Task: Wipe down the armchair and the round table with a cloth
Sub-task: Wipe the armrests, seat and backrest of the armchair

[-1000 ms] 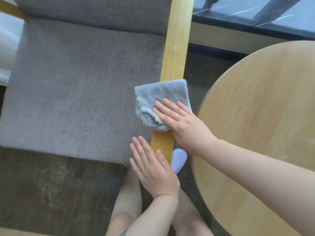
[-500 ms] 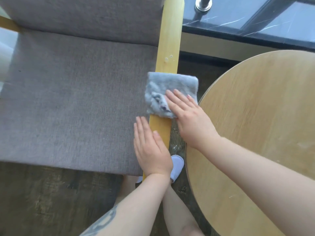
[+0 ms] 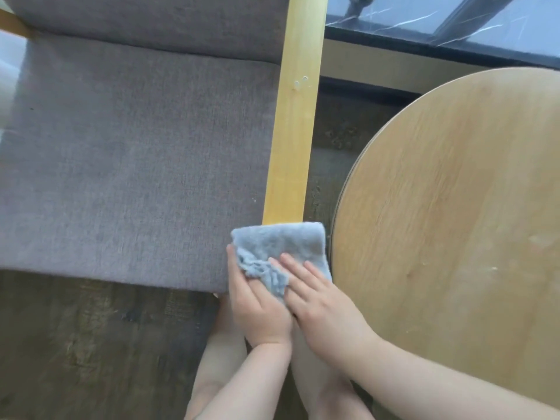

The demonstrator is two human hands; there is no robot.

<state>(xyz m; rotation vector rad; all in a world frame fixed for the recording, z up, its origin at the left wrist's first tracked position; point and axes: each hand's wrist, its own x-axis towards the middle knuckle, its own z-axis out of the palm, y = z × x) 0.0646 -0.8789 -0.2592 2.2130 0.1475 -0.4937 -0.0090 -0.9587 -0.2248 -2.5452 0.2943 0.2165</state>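
Observation:
The armchair has a grey fabric seat and a yellow wooden armrest running away from me. A folded grey-blue cloth lies over the near end of that armrest. My right hand presses flat on the cloth's near right part. My left hand lies flat beside it, fingers apart, with its fingertips under the cloth's frayed left edge. The round wooden table stands just right of the armrest, and a narrow strip of floor separates them.
Dark wood-look floor lies in front of the chair, and my bare legs are below my hands. A dark marble sill with a metal post runs behind the table. The chair's other armrest shows at the top left.
My right hand has slid the cloth toward me along the armrest, from its middle to its near end. The cloth now overlaps the fingertips of my left hand.

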